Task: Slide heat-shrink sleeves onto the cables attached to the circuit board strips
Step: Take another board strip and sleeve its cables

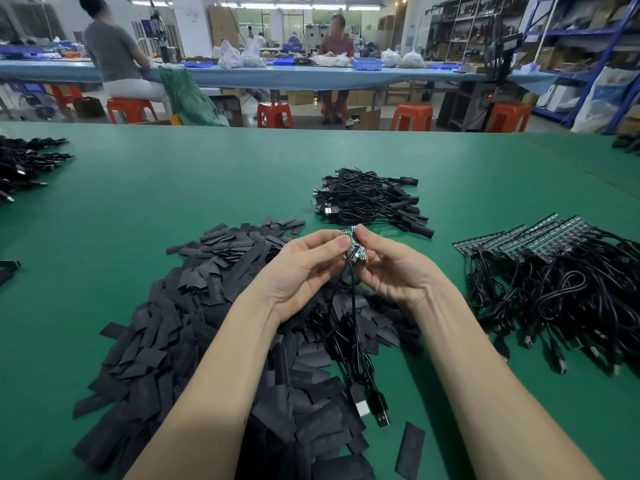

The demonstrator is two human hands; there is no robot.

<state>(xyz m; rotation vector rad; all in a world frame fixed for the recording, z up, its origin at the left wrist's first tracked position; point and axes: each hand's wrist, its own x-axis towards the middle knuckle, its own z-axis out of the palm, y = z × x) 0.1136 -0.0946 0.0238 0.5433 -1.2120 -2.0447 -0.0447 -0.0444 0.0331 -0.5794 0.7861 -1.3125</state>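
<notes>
Both my hands hold a small green circuit board piece [352, 244] above the green table [173, 188]. My left hand [304, 268] pinches its left side and my right hand [391, 265] pinches its right side. Black cables [353, 327] hang from the board between my wrists, ending in USB plugs [375, 405] on the table. Under my arms spreads a large pile of flat black heat-shrink sleeves [194, 317]. A row of circuit board strips [526, 239] with attached black cables lies to the right.
A heap of sleeved cables [367, 202] lies beyond my hands. More black cables [24, 168] lie at the far left edge. One loose sleeve [410, 450] lies near the front. Two people sit at a blue bench across the aisle, among red stools.
</notes>
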